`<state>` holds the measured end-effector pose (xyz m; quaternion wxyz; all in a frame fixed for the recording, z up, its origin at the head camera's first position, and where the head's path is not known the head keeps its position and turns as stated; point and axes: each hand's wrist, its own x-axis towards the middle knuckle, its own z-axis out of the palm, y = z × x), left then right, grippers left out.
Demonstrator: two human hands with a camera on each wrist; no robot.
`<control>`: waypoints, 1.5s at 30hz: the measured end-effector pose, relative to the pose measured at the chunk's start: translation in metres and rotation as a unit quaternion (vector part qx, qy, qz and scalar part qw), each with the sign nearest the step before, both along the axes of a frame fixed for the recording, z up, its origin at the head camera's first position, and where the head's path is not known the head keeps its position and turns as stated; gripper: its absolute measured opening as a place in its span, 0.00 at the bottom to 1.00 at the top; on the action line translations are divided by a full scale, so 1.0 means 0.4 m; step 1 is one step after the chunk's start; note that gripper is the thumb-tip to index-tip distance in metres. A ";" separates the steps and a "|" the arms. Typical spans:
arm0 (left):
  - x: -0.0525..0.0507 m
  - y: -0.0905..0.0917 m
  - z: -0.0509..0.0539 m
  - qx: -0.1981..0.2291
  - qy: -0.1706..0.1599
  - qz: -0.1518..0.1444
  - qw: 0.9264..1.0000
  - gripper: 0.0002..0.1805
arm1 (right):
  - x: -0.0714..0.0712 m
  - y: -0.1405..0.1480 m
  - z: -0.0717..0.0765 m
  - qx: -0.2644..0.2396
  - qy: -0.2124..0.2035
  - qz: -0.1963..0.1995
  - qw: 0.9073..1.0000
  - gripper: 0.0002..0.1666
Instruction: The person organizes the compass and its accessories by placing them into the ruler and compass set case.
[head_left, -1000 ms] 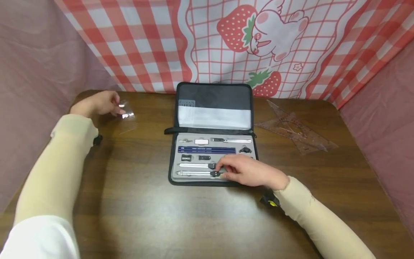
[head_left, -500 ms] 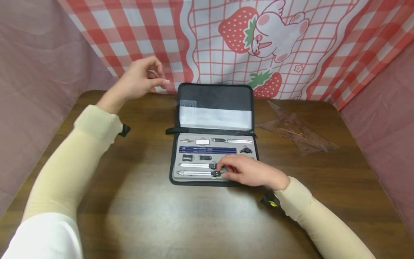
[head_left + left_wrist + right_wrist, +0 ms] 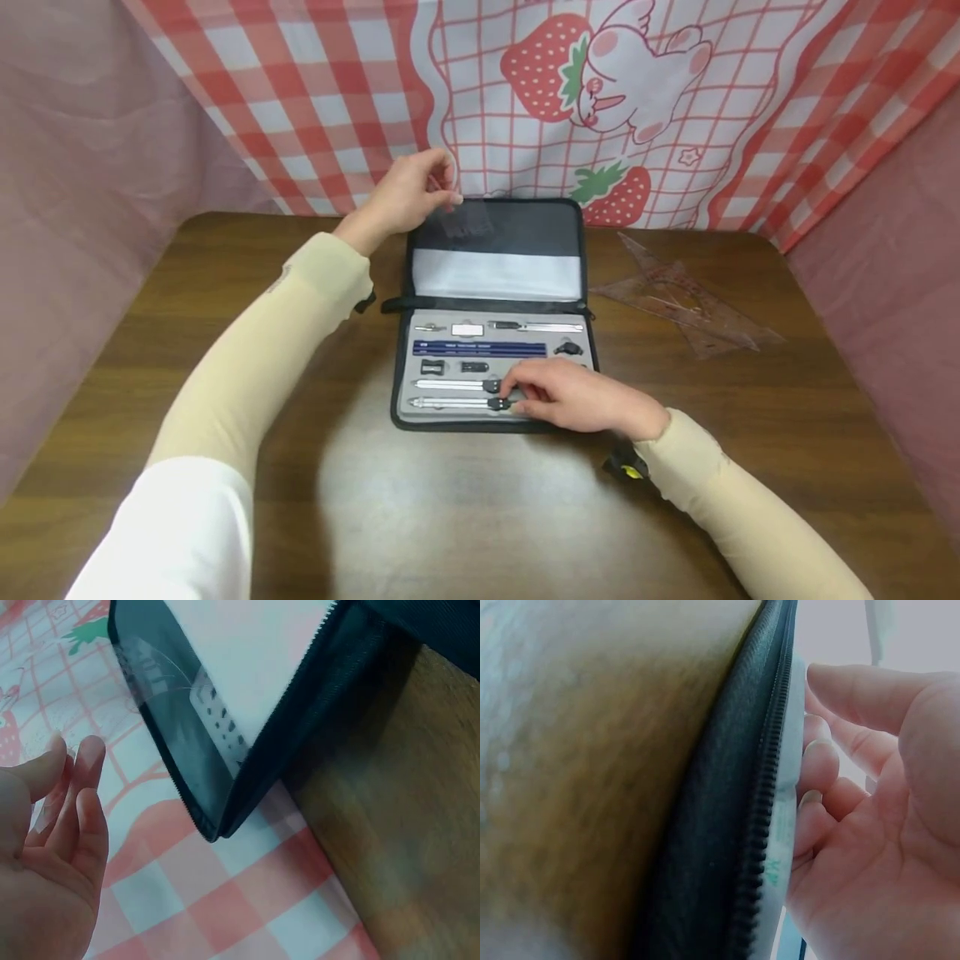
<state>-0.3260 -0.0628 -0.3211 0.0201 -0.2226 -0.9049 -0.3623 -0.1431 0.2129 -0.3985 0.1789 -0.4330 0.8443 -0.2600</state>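
My left hand (image 3: 408, 193) is raised at the upper left of the open zip case (image 3: 401, 367). Between thumb and fingers it pinches a thin clear plastic piece (image 3: 467, 221), hanging in front of the dark lid. The left wrist view shows that clear piece (image 3: 142, 667) with a curved edge beyond my left hand (image 3: 64, 832). My right hand (image 3: 577, 393) rests over the lower right of the case, fingers loosely bent near the black heads of two silver compasses (image 3: 457, 403). In the right wrist view my right hand (image 3: 885, 802) touches the grey tray's edge (image 3: 780, 825).
The tray holds blue pencils (image 3: 480, 348), a white eraser (image 3: 467, 330), a sharpener (image 3: 432, 367) and other drawing tools. Two clear set squares (image 3: 675, 304) overlap on the brown table (image 3: 480, 517) to the right. A checked cloth (image 3: 322, 100) hangs behind the table.
My left hand has lifted the clear piece from the table's left side and carried it right, to the case lid. My right hand has stayed in place.
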 end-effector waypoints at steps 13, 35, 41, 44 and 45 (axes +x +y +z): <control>-0.029 -0.004 -0.026 -0.005 -0.016 0.018 1.000 0.12 | 0.003 0.004 0.001 0.003 -0.012 -0.005 1.000 0.11; 0.015 0.043 -0.083 -0.257 0.114 -0.058 0.958 0.24 | -0.002 0.002 0.008 0.000 0.000 0.001 1.000 0.12; 0.022 0.049 -0.094 -0.249 0.063 -0.023 0.966 0.29 | -0.001 0.003 0.008 -0.001 -0.002 -0.004 1.000 0.11; 0.022 0.047 -0.100 -0.245 0.045 -0.032 0.968 0.27 | 0.000 0.002 0.004 0.005 -0.009 -0.006 1.000 0.11; 0.022 0.047 -0.101 -0.244 0.041 -0.037 0.968 0.26 | 0.000 0.002 0.004 0.005 -0.011 -0.007 1.000 0.11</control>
